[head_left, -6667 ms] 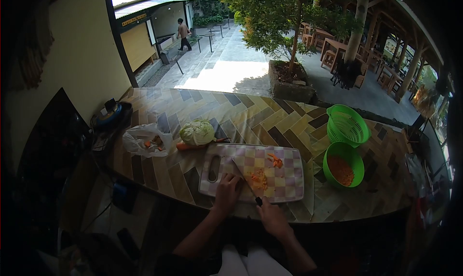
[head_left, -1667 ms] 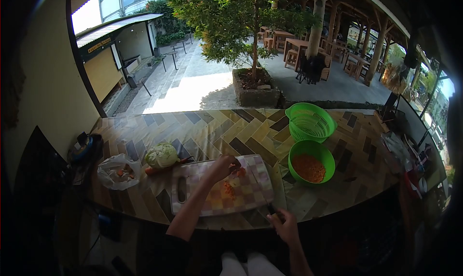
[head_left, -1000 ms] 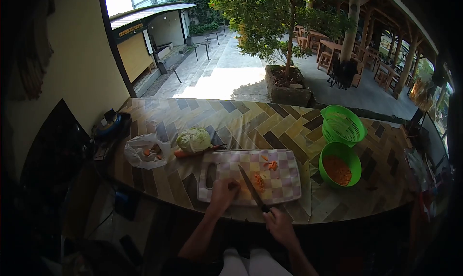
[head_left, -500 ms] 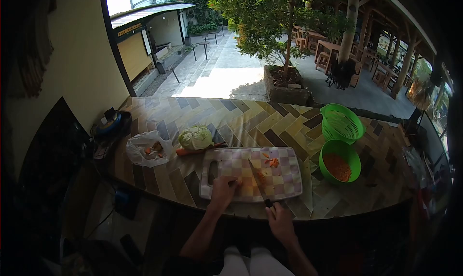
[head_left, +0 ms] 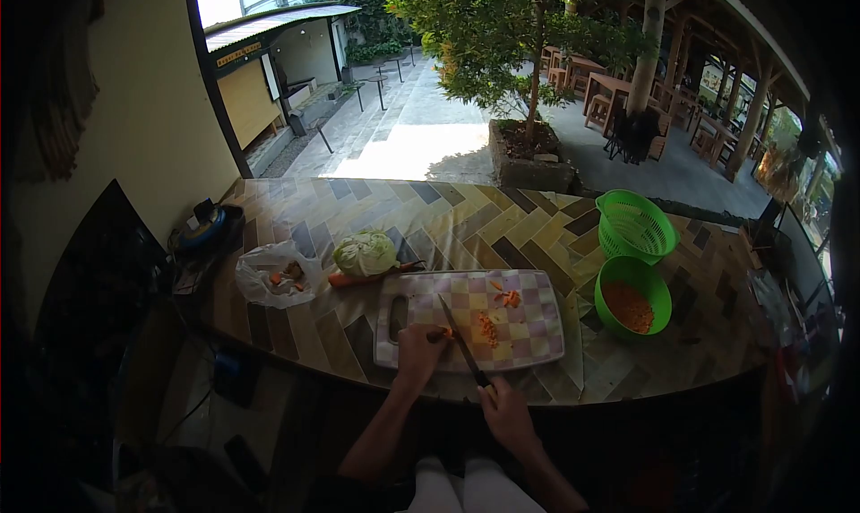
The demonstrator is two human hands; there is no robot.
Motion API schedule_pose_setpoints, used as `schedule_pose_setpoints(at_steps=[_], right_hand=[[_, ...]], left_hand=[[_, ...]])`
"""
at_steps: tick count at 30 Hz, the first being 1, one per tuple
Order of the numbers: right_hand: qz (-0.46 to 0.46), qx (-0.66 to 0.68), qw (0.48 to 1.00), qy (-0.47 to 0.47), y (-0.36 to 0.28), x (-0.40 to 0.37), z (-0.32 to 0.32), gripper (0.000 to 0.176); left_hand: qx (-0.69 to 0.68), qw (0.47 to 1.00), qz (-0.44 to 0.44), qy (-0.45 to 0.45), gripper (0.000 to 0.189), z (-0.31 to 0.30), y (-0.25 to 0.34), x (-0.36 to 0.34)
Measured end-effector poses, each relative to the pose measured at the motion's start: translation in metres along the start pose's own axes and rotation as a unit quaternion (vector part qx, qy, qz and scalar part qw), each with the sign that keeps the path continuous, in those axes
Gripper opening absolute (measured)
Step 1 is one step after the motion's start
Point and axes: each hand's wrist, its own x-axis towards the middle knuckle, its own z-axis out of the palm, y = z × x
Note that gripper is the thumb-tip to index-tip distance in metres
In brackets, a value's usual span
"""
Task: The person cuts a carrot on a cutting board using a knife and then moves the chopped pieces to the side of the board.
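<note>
My right hand (head_left: 508,414) is wrapped round the handle of a knife (head_left: 461,345), whose blade slants up and left over the checkered cutting board (head_left: 535,334). At the board's left part, my left hand (head_left: 417,356) is closed with its fingertips on a small carrot piece (head_left: 447,333), mostly hidden by the fingers and right beside the blade. Chopped carrot (head_left: 487,330) lies in a little heap to the right of the knife. Farther back on the board are several carrot strips (head_left: 508,296).
Behind the board sit a cabbage (head_left: 365,251) and a whole carrot (head_left: 351,280). A plastic bag (head_left: 260,284) with orange scraps lies to the left. To the right stand a green bowl (head_left: 661,302) of finely cut carrot and a green colander (head_left: 658,235).
The knife and my right hand have shifted left, bringing the blade up beside my left fingers. The chopped heap now lies uncovered to the blade's right. My left hand has barely moved.
</note>
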Motion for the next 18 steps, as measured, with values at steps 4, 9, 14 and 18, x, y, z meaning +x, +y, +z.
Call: schedule_pose_setpoints(at_steps=[4,9,14,18], right_hand=[[-0.001,-0.004,1.0,0.01,-0.002,0.002,0.002,0.023],[0.003,-0.028,1.0,0.001,-0.01,0.005,0.001,0.026],[0.013,-0.007,1.0,0.005,-0.009,0.004,-0.003,0.026],[0.015,-0.004,1.0,-0.003,-0.009,0.004,-0.006,0.025]], left_hand=[[-0.019,1.0,-0.003,-0.005,0.017,-0.001,0.0,0.003],[-0.045,0.998,-0.036,-0.022,0.015,-0.004,-0.003,0.002],[-0.017,1.0,-0.002,0.021,0.016,-0.003,-0.015,-0.001],[-0.065,0.997,-0.004,0.028,0.018,0.0,-0.005,-0.001]])
